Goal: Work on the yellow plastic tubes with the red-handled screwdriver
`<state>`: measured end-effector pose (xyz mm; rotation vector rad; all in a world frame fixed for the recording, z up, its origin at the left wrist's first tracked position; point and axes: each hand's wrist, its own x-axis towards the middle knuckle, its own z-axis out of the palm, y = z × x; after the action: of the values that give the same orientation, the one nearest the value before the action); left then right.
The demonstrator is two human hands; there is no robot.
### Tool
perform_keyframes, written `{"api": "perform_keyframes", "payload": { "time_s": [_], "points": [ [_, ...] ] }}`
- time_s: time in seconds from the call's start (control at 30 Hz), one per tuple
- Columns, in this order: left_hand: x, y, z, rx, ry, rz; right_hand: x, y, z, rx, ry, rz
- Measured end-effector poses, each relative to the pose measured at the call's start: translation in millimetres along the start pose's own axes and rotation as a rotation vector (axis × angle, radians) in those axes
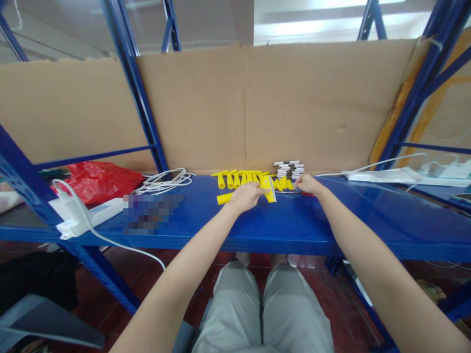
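Observation:
My left hand [247,197] is closed around a yellow scraper [268,188], whose pale blade edge faces right. Under that hand, another yellow handle [224,198] lies flat on the blue shelf [206,220]. Behind it stands a row of several yellow T-shaped scrapers [230,181]. Just to the right lie several small yellow pieces [283,184]. My right hand [307,185] is closed beside these pieces, fingertips pinched together; what they hold is too small to make out. Something red [307,194] shows beneath it.
A stack of small white-and-dark packs [290,170] sits by the cardboard wall [312,103]. On the left are a coiled white cable [165,181], a red plastic bag [101,181] and a white power strip [91,218]. White cables and a flat white packet [384,174] lie at right.

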<state>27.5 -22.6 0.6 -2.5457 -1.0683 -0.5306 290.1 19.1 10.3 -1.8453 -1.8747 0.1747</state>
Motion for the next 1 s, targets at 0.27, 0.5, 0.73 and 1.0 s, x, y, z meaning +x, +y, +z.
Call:
{"api": "perform_keyframes", "payload": {
  "time_s": [0.27, 0.5, 0.73, 1.0],
  "points": [
    [0, -2, 0.1, -0.059, 0.000, -0.024, -21, -42, 5, 0.334, -0.049, -0.366],
    [0, -2, -1.6, -0.069, 0.011, -0.029, -18, -54, 24, 0.303, -0.099, -0.679],
    [1, -6, 5.0, -0.095, 0.063, 0.000, -16, -50, 30, 0.143, -0.003, -0.710],
    [0, -5, 0.7, -0.055, 0.023, -0.016, -21, -56, 32, 0.072, 0.002, -0.673]
  ]
}}
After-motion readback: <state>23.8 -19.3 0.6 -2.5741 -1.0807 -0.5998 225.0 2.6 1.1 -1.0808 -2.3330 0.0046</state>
